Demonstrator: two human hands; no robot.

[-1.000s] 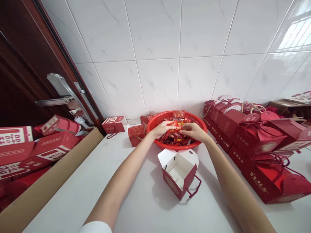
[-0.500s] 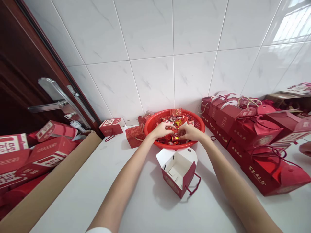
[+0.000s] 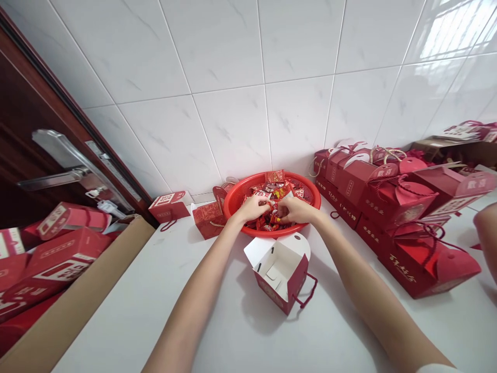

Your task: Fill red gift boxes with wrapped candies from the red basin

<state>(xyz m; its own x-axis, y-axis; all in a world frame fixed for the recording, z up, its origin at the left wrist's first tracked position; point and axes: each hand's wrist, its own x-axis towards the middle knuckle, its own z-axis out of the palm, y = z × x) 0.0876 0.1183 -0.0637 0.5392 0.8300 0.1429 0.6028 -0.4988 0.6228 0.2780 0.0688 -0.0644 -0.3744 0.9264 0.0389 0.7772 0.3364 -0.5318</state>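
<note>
Both of my hands are in a red plastic basket (image 3: 229, 204) full of small wrapped candies (image 3: 285, 190). My left hand (image 3: 254, 207) is at the left of the pile, its fingers curled around a red-wrapped candy. Facing it, my right hand (image 3: 295, 209) pinches a red and yellow candy with its fingertips pointing down. The fingertips partly hide what they grip. Between my forearms, in front of the basket, stands a red gift box (image 3: 272, 290) with its top flaps open. Its white inside shows no candy, and a dark red cord handle (image 3: 310, 292) hangs at its right side.
Closed red gift boxes (image 3: 388, 202) are stacked in rows at the right. A small red box (image 3: 170, 206) and a patterned one (image 3: 205, 220) stand left of the basket. A cardboard carton (image 3: 97, 280) holds more boxes. Another person's arm (image 3: 488, 243) shows at the right edge.
The view has shifted slightly, so things sit further left. My hands stay in the basket, fingers moving among the candies. The other person's arm reaches further into view.
</note>
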